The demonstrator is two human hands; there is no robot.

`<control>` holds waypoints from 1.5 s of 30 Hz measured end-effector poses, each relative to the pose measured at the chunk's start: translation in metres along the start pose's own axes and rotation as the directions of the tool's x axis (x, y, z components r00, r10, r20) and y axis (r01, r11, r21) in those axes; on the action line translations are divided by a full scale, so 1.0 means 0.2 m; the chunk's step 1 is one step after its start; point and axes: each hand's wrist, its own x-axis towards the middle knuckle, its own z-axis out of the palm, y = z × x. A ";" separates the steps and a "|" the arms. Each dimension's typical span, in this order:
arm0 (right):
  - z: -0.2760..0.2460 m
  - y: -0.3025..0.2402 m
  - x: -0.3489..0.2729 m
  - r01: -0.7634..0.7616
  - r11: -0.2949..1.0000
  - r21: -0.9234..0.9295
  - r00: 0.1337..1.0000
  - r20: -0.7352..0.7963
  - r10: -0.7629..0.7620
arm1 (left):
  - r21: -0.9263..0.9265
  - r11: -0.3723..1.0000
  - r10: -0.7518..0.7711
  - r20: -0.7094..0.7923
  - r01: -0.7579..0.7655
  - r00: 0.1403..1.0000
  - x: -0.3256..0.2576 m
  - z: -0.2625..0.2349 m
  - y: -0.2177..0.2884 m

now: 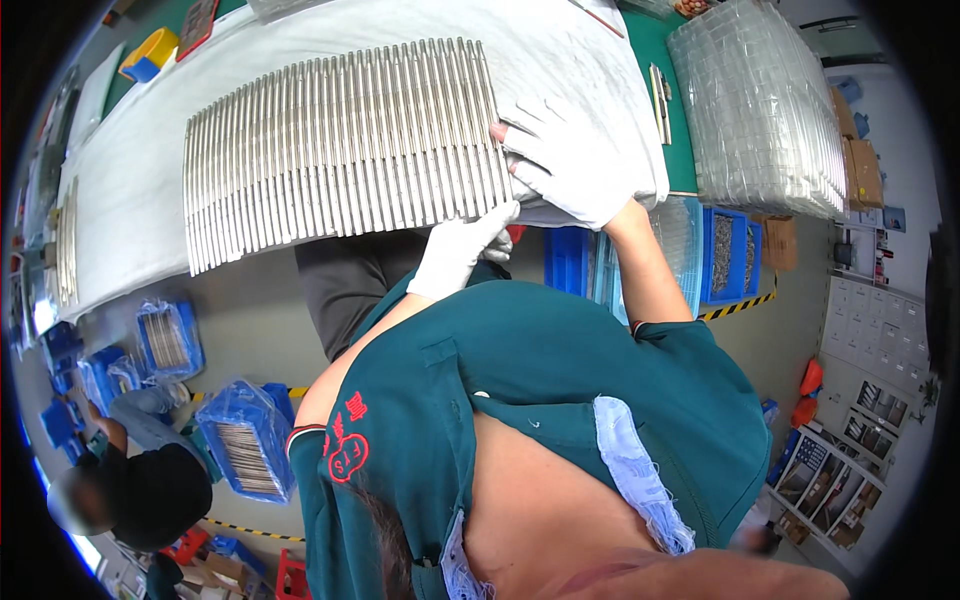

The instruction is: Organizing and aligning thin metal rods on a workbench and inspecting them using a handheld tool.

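A long row of slim silvery metal rods lies side by side on a white cloth that covers the table. My right hand, in a white glove with bare fingertips, rests flat at the row's right end. Its fingers are stretched out, and two fingertips touch or nearly touch the last rod. My left hand, also white-gloved, is at the table's near edge by the lower rod ends. Its thumb points up toward the last rods, apart from the other fingers, which are partly hidden. Neither hand visibly holds anything.
A tall stack of clear plastic trays stands at the right. Blue bins sit below it. On the floor at left are blue crates of rods wrapped in plastic. A person crouches beside them. A yellow tape roll lies far left.
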 end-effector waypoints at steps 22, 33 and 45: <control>-0.08 -0.03 0.12 -0.054 0.994 0.091 0.999 -0.001 0.054 | -0.070 0.997 -0.037 0.006 0.038 0.999 -0.02 -0.06 0.00; 0.12 0.05 0.20 0.126 0.992 0.029 0.986 -0.110 -0.123 | -0.128 0.992 -0.022 -0.002 0.022 1.000 -0.02 -0.06 -0.01; 0.11 0.03 0.20 0.123 0.992 -0.034 0.986 -0.108 -0.126 | -0.009 1.000 0.020 -0.012 -0.020 1.000 -0.01 -0.09 -0.01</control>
